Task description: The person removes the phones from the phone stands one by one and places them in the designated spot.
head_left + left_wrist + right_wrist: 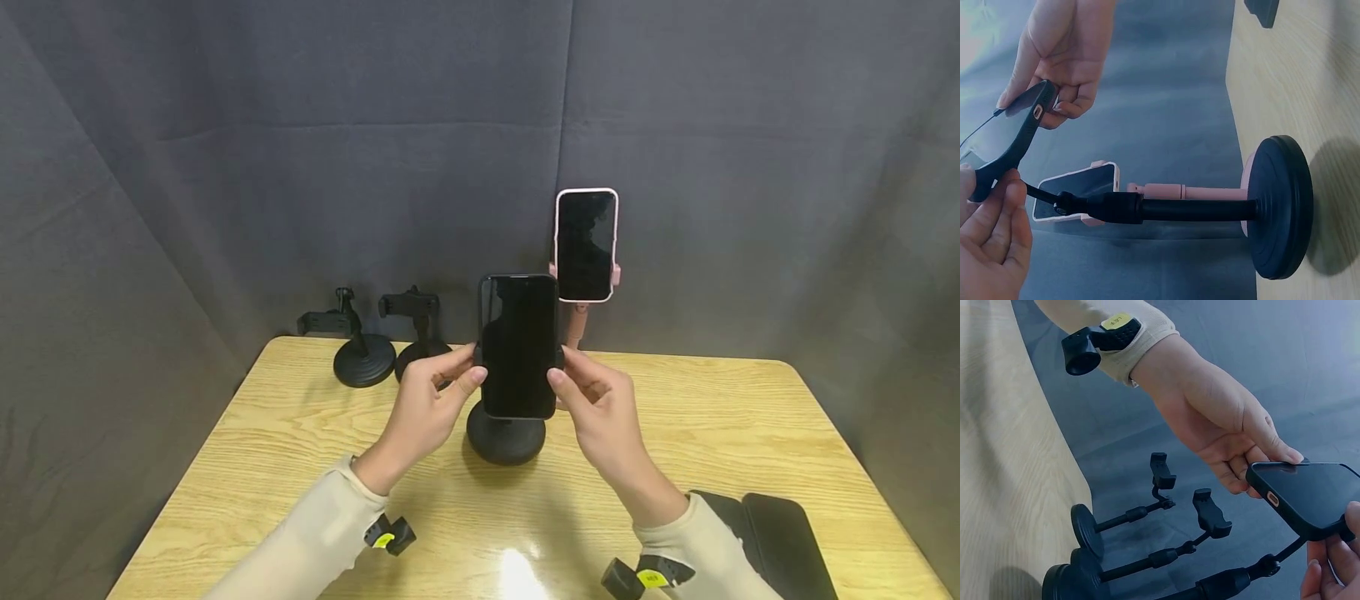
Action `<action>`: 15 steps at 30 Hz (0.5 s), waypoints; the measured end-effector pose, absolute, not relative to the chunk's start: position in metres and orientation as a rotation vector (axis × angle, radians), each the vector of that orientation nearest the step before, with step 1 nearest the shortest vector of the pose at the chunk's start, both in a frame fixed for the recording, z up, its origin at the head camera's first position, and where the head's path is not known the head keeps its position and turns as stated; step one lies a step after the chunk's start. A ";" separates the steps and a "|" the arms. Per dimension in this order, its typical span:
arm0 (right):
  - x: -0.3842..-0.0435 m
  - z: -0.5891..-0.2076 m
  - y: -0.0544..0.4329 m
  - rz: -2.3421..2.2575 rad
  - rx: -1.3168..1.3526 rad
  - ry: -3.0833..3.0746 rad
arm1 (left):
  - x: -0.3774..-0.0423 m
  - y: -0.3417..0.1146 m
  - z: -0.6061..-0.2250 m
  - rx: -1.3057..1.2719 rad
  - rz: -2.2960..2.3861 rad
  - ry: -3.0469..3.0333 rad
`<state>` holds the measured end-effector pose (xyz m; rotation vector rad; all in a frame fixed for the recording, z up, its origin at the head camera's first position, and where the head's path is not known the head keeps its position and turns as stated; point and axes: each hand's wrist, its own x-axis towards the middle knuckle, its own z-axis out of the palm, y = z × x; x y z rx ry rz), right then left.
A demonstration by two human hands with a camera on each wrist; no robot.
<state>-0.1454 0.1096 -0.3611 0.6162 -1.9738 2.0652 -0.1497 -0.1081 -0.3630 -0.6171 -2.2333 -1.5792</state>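
Left grip [427, 400] and right grip [607, 408] both pinch, one on each side edge of the dark phone [519, 346], thumbs at the front and fingers curled toward the back. Which of those fingers bear on the phone itself and which on the dark side piece of the holder [560, 358] cannot be told, nor can how firmly the phone sits in it.

Taking the stand's round base [506, 437] as landmark, the phone is above it, screen toward the person, its long axis running up and down, so that it crosses the line from one grip to the other. That crossing looks like the relation that matters: the phone lies directly between the two grips, and neither hand is nearer. The stem [1200, 209] rises from the base to the back of the phone.

Both hands are higher than the base, one to its left and one to its right, with palms turned inward; the sleeved forearms slant up from the near side of the base. Left of the base and farther back on the counter [697, 425] stand a left black stand [365, 360] and a second black stand [422, 307]; behind it, to the right, is a pink-framed phone [587, 246].
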 end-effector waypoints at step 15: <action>-0.126 -0.374 0.119 1.955 0.641 -1.945 | -0.132 -0.102 -0.368 -0.674 -1.637 -2.238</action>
